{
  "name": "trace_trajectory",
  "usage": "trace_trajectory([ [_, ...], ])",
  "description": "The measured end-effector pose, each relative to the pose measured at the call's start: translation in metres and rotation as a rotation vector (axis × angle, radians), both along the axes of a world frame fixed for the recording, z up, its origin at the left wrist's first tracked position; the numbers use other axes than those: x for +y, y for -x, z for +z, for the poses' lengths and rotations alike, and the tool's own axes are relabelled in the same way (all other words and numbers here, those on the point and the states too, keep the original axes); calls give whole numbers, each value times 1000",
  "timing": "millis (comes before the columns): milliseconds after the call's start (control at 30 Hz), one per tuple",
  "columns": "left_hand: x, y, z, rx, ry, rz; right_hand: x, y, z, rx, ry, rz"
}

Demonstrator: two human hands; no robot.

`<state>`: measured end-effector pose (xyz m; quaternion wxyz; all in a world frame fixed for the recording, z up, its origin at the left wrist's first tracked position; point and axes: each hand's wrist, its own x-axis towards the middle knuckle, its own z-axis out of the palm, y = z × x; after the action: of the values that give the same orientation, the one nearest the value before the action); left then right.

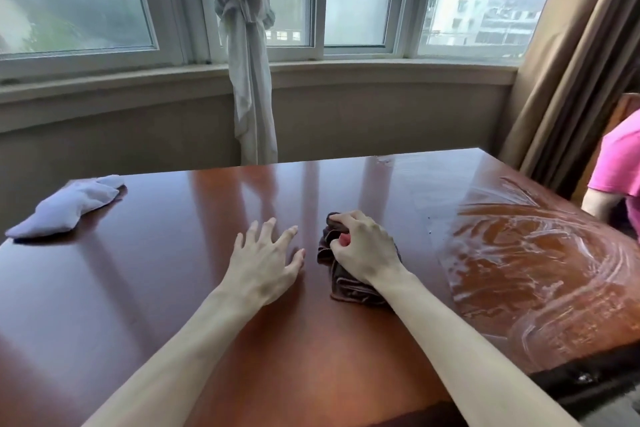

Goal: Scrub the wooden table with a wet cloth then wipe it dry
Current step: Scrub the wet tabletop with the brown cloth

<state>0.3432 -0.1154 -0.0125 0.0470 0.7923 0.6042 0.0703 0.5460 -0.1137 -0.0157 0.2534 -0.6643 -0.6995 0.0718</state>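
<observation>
Your right hand (360, 246) grips a bunched brown cloth (349, 284), fingers curled round its top and pressing it down on the wooden table (173, 253). The cloth trails back under your wrist, a folded edge showing just below the hand. Your left hand (263, 260) lies just beside it, apart from the cloth, fingers spread wide and straight, holding nothing; whether the palm touches the wood you cannot tell from this angle.

To the right of your right hand the tabletop carries a broad wet patch (530, 253) with curved streaks of water (the swirls run out to the table's right edge). The surface under and to the left of your hands is glossy and reflects the windows.

Well to the left of your left hand, near the far left corner, a white cloth (69, 206) lies rumpled on the table, untouched.

Beyond your hands, past the far edge, a knotted pale curtain (247, 45) hangs before the window. At the far right a person in a pink sleeve (620, 163) sits beside the table.
</observation>
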Motion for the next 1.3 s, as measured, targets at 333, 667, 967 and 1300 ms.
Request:
trace_trajectory([
  [333,63,-35,-35,-46,-33,84,198,-21,14,104,97,-106],
  [667,60,-34,-29,-54,6,81,164,-37,41,6,-189,-113],
  [967,58,-33,-24,-56,35,66,35,-25,17,-72,211,19],
  [1300,62,-33,-32,-76,-25,65,163,-47,70,-21,-262,-248],
])
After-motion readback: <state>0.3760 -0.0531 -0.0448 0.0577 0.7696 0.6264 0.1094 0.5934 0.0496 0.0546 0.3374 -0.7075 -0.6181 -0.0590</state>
